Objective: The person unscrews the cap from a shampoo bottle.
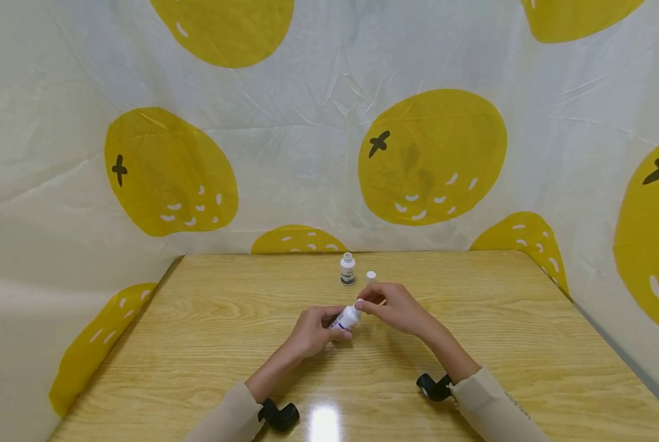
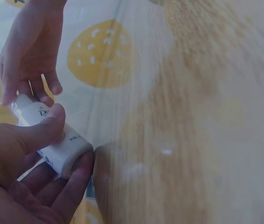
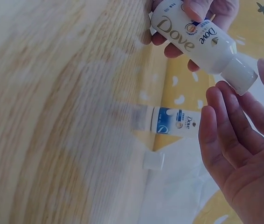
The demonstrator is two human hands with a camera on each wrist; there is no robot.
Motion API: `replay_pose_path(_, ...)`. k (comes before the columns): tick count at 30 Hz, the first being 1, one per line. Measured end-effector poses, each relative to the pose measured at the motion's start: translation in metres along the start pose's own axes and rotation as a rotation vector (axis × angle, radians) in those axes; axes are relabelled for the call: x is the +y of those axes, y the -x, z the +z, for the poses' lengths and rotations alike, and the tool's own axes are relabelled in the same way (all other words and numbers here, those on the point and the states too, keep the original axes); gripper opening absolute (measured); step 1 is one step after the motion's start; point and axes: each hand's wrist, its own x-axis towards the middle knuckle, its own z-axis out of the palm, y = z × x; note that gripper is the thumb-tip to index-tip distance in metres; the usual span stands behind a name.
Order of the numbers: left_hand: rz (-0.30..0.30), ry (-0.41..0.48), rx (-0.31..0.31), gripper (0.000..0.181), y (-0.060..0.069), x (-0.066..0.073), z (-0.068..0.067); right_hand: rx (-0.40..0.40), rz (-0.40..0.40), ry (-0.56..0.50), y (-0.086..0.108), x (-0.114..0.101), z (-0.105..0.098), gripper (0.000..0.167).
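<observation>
Nearest the viewer, a bright patch of light is glinting off the wood-grain table (image 1: 208, 337), and two beige sleeves (image 1: 227, 414) are reaching in from the bottom edge, a black curved piece (image 1: 280, 416) sitting beside each cuff. Just beyond, over the middle of the table, the left hand (image 1: 314, 331) is gripping a white Dove bottle (image 1: 347, 318), its thumb lying along one side and its fingers wrapping round the other and under the base. That bottle is tilting, its capped end pointing up and toward the right hand (image 1: 393, 305). The right hand is holding the bottle's white cap (image 3: 239, 75) loosely between thumb and fingertips, the fingertips touching its side; the cap is sitting on the neck, though how tightly the pictures are not telling. In the right wrist view the held bottle is showing large gold lettering beside a smaller dark logo. A little farther back, a loose white cap (image 1: 370, 275) is resting on the table, its lower part disappearing behind the right hand in the head view. To its left and near it, a second bottle (image 1: 348, 270) is standing upright with its neck uncapped, showing a blue-and-white label in the right wrist view. Behind the table's far edge, a pale cloth (image 1: 302, 166) is hanging in creases, carrying big yellow fruit shapes with white dashes and dark cross marks.
</observation>
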Motion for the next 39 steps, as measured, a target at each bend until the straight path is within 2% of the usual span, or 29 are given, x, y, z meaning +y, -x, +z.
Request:
replay_pose_path(17,0.002,-0.003,0.002,0.045,0.0,-0.0008,0.0,-0.014,-0.041,-0.011,0.0003,0.0001,0.0004,0.018)
replay_pose_path(28,0.01,-0.026,0.0,0.045,-0.0006,-0.0009,0.0005,0.004,-0.004,-0.002,0.0001,0.0019,0.0008,0.015)
replay_pose_path(39,-0.007,-0.02,0.001,0.046,-0.0001,-0.0007,0.0002,-0.009,-0.056,-0.001,0.0007,0.0022,-0.0009,0.019)
